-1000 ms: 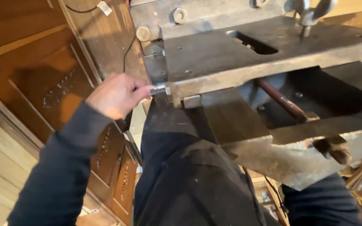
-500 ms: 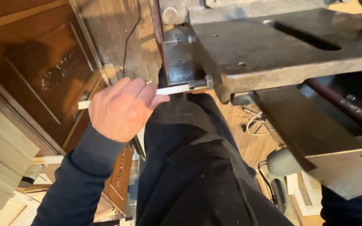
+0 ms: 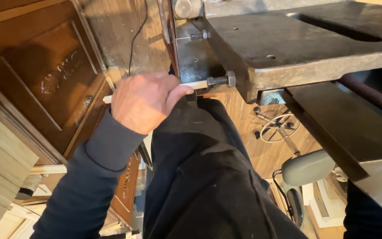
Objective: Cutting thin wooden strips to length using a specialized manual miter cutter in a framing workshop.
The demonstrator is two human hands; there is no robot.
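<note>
My left hand point(image 3: 144, 101) is closed around a thin pale wooden strip point(image 3: 195, 84), held level at the left side of a heavy grey metal machine table point(image 3: 297, 48). The strip's right end touches a dark hex bolt point(image 3: 221, 81) that sticks out from the table's edge. A short bit of the strip shows past my knuckles on the left. My dark sleeve runs down to the lower left. My right hand is out of sight.
My legs in black trousers point(image 3: 200, 177) fill the lower middle. A carved dark wooden cabinet door point(image 3: 49, 79) stands at the left, with stacked pale boards point(image 3: 1, 163) below it. A handwheel point(image 3: 280, 128) and wooden floor show under the table.
The view has shifted closer and left. My left hand has kept the strip and brought its end against the bolt at the table's edge.
</note>
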